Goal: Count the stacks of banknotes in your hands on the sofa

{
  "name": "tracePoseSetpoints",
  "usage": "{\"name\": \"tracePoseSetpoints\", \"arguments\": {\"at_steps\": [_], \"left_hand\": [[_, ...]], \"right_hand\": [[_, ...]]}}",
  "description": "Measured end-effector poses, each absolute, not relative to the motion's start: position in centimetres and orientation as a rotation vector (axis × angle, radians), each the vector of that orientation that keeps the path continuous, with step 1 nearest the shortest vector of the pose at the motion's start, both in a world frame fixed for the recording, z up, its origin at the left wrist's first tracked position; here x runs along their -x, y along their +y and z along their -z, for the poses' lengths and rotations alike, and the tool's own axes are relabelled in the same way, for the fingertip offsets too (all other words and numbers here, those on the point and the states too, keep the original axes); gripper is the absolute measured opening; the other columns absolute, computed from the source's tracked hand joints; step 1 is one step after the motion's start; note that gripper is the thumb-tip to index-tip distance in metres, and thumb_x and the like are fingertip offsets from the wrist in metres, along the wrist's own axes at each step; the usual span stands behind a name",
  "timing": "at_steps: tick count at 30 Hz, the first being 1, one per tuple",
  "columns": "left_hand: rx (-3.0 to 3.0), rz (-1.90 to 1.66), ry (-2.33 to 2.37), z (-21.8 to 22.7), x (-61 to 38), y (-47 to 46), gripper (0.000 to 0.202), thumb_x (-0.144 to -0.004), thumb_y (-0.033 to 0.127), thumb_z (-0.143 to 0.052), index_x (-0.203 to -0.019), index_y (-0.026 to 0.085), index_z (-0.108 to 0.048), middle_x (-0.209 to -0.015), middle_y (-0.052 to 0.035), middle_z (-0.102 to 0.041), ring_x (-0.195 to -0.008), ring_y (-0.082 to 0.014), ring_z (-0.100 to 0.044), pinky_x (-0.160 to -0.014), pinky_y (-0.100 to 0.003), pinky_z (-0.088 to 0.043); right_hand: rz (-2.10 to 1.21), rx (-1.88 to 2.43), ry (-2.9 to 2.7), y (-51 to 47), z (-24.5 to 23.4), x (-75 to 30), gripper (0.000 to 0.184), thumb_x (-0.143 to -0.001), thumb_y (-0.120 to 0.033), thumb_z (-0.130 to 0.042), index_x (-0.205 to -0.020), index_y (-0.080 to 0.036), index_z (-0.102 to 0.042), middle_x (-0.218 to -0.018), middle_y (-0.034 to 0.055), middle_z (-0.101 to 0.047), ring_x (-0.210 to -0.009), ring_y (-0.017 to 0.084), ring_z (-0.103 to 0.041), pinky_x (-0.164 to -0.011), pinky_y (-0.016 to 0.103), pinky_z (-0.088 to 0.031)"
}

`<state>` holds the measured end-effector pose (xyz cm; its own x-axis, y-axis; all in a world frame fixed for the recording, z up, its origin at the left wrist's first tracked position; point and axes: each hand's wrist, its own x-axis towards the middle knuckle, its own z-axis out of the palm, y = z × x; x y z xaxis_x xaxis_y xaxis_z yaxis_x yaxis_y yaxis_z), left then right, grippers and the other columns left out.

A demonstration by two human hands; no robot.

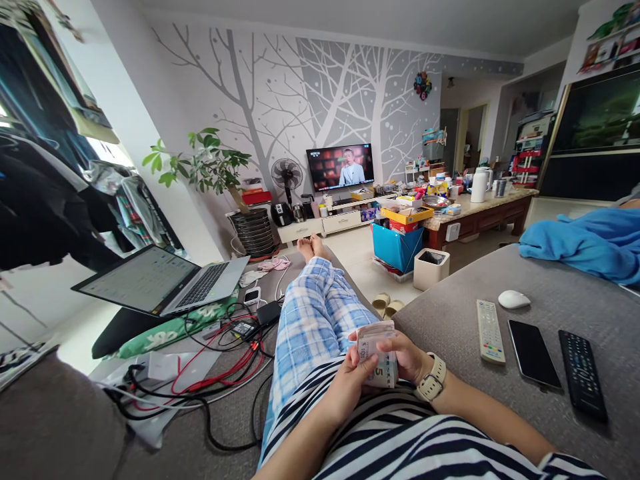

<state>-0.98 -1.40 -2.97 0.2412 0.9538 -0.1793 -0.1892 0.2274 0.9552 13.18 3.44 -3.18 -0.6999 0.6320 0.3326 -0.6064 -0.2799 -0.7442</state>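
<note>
Both hands meet over my lap around a stack of pale cards (pixel 381 370), with a large 5 and smaller marks printed on the front one. My left hand (pixel 349 383) grips the stack from the left, its thumb lying across the face. From the right, my right hand (pixel 407 357) closes on the same stack, thumb on the front near the top. A pale wristwatch (pixel 433 378) is on the right wrist. The backs of the cards and some fingers are hidden.
A laptop (pixel 210 283) and tangled cables (pixel 240 363) lie on the sofa at left. At right are a beige remote (pixel 491 331), a white mouse (pixel 514 299), a phone (pixel 534 353) and a black remote (pixel 583 373). A cluttered table (pixel 493 208) stands farther back.
</note>
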Motion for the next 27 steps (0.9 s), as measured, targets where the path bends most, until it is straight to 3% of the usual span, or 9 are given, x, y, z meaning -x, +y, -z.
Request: {"name": "tracePoseSetpoints", "arguments": {"at_steps": [7, 11, 15, 17, 20, 23, 25, 27], "left_hand": [[-1.030, -1.011, 1.015, 3.6, 0.9, -0.8, 0.056, -0.064, 0.053, -0.077, -0.102, 0.015, -0.062, -0.092, -0.0082, -0.071, -0.081, -0.0239, -0.068, -0.062, -0.032, -0.055], [-1.014, -1.076, 1.006, 3.5, 0.7, -1.1, 0.055, -0.069, 0.053, -0.073, -0.109, 0.016, -0.063, -0.090, -0.0066, -0.072, -0.077, -0.0226, -0.067, -0.060, -0.031, -0.054], [-0.977, -1.185, 1.012, 3.2, 0.8, -1.0, 0.042, -0.073, 0.050, -0.070, -0.091, 0.012, -0.069, -0.077, -0.0082, -0.072, -0.072, -0.0229, -0.068, -0.064, -0.031, -0.054], [-0.931, -1.288, 1.053, 3.1, 0.9, -0.7, 0.039, -0.073, 0.046, -0.070, -0.091, 0.011, -0.069, -0.077, -0.0086, -0.073, -0.073, -0.0237, -0.069, -0.065, -0.032, -0.055], [-0.847, -1.407, 1.116, 2.9, 1.0, -0.3, 0.035, -0.076, 0.039, -0.068, -0.097, 0.011, -0.068, -0.080, -0.0091, -0.073, -0.074, -0.0234, -0.070, -0.063, -0.032, -0.055], [-0.764, -1.462, 1.137, 2.8, 1.0, -0.2, 0.029, -0.080, 0.033, -0.064, -0.100, 0.012, -0.066, -0.082, -0.0081, -0.073, -0.073, -0.0209, -0.069, -0.062, -0.030, -0.056], [-0.751, -1.454, 1.134, 2.8, 1.0, -0.2, 0.029, -0.081, 0.031, -0.062, -0.102, 0.012, -0.066, -0.081, -0.0079, -0.073, -0.072, -0.0202, -0.069, -0.061, -0.030, -0.056], [-0.746, -1.443, 1.137, 2.7, 0.9, -0.2, 0.029, -0.082, 0.030, -0.061, -0.103, 0.011, -0.065, -0.082, -0.0084, -0.074, -0.071, -0.0203, -0.069, -0.060, -0.030, -0.056]], "right_hand": [[-2.062, -0.034, -1.073, 4.0, 3.5, -12.8, 0.044, -0.069, -0.038, -0.072, -0.104, -0.012, -0.065, -0.077, 0.0072, -0.069, -0.080, 0.023, -0.064, -0.075, 0.035, -0.049], [-2.014, 0.102, -1.095, 3.5, 3.0, -12.9, 0.045, -0.067, -0.041, -0.074, -0.102, -0.013, -0.065, -0.085, 0.0086, -0.071, -0.081, 0.024, -0.065, -0.077, 0.036, -0.050], [-1.724, 0.320, -1.159, 2.6, 2.0, -12.6, 0.042, -0.072, -0.043, -0.074, -0.105, -0.019, -0.064, -0.096, 0.0072, -0.070, -0.089, 0.024, -0.066, -0.083, 0.037, -0.050], [-1.498, 0.430, -1.186, 2.3, 2.0, -12.5, 0.040, -0.074, -0.043, -0.075, -0.105, -0.021, -0.062, -0.100, 0.0059, -0.068, -0.094, 0.024, -0.064, -0.086, 0.036, -0.049], [-1.178, 0.646, -1.203, 2.2, 3.1, -12.4, 0.034, -0.079, -0.043, -0.072, -0.101, -0.022, -0.059, -0.085, 0.0019, -0.064, -0.081, 0.019, -0.060, -0.073, 0.030, -0.048], [-0.974, 0.786, -1.264, 2.3, 4.4, -12.4, 0.026, -0.082, -0.044, -0.069, -0.084, -0.021, -0.056, -0.070, -0.0022, -0.055, -0.064, 0.015, -0.051, -0.061, 0.027, -0.044], [-0.917, 0.826, -1.328, 2.3, 4.9, -12.4, 0.028, -0.083, -0.045, -0.067, -0.078, -0.021, -0.054, -0.068, -0.0024, -0.053, -0.061, 0.014, -0.049, -0.059, 0.027, -0.042], [-0.866, 0.856, -1.358, 2.1, 5.0, -12.4, 0.028, -0.085, -0.047, -0.064, -0.083, -0.021, -0.056, -0.073, -0.0001, -0.057, -0.065, 0.016, -0.052, -0.063, 0.028, -0.045]]}}
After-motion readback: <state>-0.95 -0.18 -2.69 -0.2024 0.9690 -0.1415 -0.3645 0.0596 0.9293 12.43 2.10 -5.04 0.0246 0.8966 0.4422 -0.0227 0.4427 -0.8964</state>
